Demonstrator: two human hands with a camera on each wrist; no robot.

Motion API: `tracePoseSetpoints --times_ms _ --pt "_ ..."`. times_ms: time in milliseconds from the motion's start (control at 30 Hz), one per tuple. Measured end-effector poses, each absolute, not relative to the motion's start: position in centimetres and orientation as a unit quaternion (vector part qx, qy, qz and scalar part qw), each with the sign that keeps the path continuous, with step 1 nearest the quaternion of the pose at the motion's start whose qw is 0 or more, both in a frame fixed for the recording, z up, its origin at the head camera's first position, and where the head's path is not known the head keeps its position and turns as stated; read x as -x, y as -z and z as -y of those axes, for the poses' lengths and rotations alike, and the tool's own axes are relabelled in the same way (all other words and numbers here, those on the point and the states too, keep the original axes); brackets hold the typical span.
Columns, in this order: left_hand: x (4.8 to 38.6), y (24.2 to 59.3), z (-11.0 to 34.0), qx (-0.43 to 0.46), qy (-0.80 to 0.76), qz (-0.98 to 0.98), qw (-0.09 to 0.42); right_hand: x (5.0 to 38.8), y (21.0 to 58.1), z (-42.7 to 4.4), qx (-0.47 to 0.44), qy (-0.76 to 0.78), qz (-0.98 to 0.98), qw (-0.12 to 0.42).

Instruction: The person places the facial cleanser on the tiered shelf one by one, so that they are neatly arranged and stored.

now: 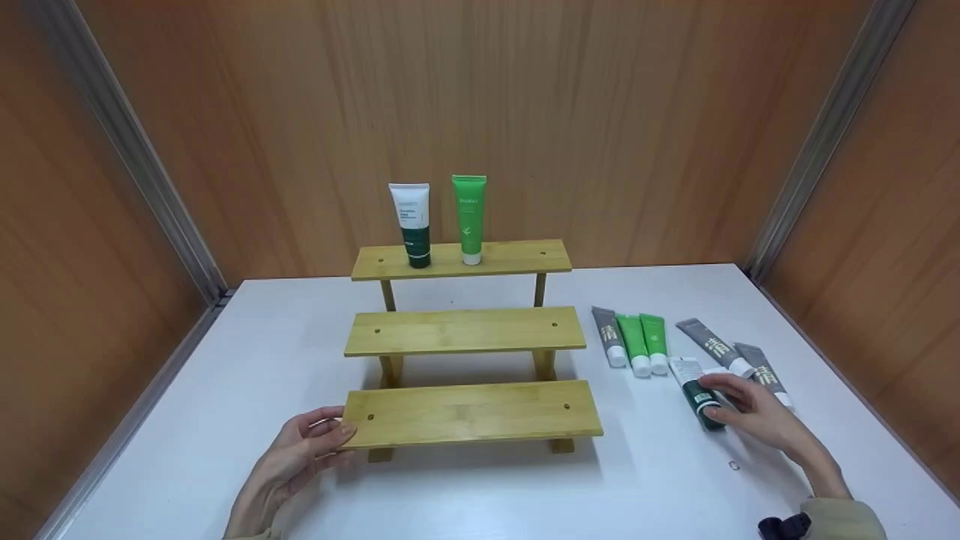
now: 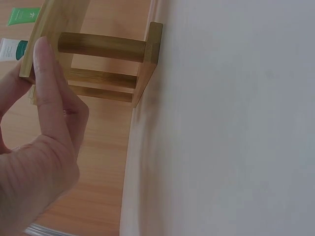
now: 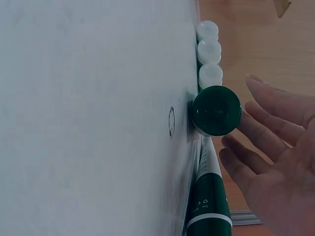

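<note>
My left hand (image 1: pixel 304 444) pinches the left end of the lowest step of a three-tier bamboo display rack (image 1: pixel 472 414), its thumb over the edge. In the left wrist view, the fingers (image 2: pixel 49 98) lie along that board. A white-and-dark-green squeeze tube (image 1: pixel 701 397) lies on the table under my right hand (image 1: pixel 761 416). The right wrist view puts that hand's slightly bent, spread fingers just above the tube's dark green cap (image 3: pixel 216 110); whether a fingertip touches it I cannot tell. Another white-and-dark-green tube (image 3: pixel 210 204) lies beside it, mostly hidden by the hand in the head view.
On the top tier stand a white-and-dark-green tube (image 1: pixel 411 225) and a green tube (image 1: pixel 470 217). Right of the rack lie green tubes (image 1: pixel 634 345) and grey tubes (image 1: pixel 716 346). A small ring mark (image 1: pixel 733 466) shows on the white table. Wooden panels (image 1: pixel 637 127) enclose the table.
</note>
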State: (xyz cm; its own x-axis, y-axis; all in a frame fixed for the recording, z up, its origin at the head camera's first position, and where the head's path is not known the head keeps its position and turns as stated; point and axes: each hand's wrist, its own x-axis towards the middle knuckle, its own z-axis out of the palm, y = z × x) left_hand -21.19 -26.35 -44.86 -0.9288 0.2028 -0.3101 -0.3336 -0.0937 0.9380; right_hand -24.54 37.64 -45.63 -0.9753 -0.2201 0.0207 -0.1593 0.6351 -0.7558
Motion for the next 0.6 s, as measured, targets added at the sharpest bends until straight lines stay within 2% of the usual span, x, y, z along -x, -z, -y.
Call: tracePoseSetpoints --times_ms 233,600 --pt "21.19 44.91 26.29 0.068 -0.741 -0.641 0.187 24.35 45.57 -37.65 0.105 0.382 -0.918 0.012" --pt "21.20 44.94 26.41 0.058 -0.740 -0.644 0.186 24.49 45.10 -37.33 0.016 0.356 -0.934 0.018"
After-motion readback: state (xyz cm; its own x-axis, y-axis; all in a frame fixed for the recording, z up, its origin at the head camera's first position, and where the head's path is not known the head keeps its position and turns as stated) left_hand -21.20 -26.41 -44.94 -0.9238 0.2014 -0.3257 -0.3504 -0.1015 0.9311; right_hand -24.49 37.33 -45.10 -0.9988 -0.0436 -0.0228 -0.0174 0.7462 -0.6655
